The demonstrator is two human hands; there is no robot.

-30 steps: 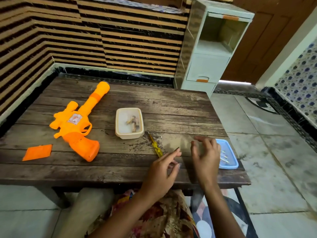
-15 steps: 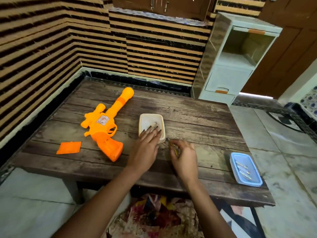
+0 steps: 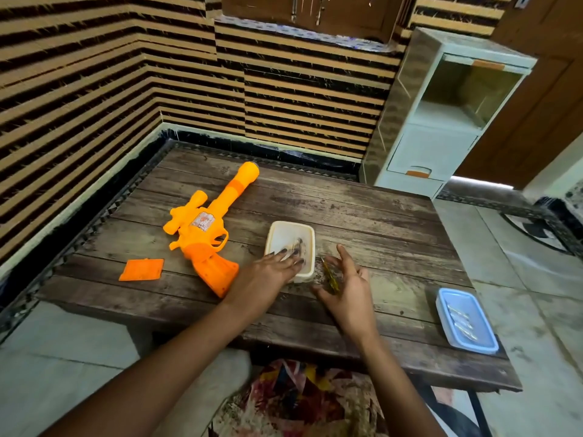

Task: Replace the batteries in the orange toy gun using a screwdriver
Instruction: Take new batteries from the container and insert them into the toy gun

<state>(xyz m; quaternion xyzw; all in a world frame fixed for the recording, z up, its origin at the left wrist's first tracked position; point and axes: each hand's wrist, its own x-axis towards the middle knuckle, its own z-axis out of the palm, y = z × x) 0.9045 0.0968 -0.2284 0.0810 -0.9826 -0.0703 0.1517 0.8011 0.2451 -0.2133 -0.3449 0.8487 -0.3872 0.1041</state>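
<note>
- Striped walls [image 3: 79, 89], tan and dark bands, meet in a corner.
- Pale tiled floor [image 3: 536, 279].
- Worn wooden plank table [image 3: 362, 216].
- White plastic drawer cabinet [image 3: 441, 146] beside a brown wooden door [image 3: 536, 105].
- Daylight strip [image 3: 479, 182] under the door.

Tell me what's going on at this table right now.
A person is working at a wooden table. The left hand reaches with straight fingers into the cream container; its contents are blurred. The right hand sits over the yellow screwdriver, though a grip is unclear. The orange toy gun lies untouched, with an orange cover panel loose beside it.
</note>
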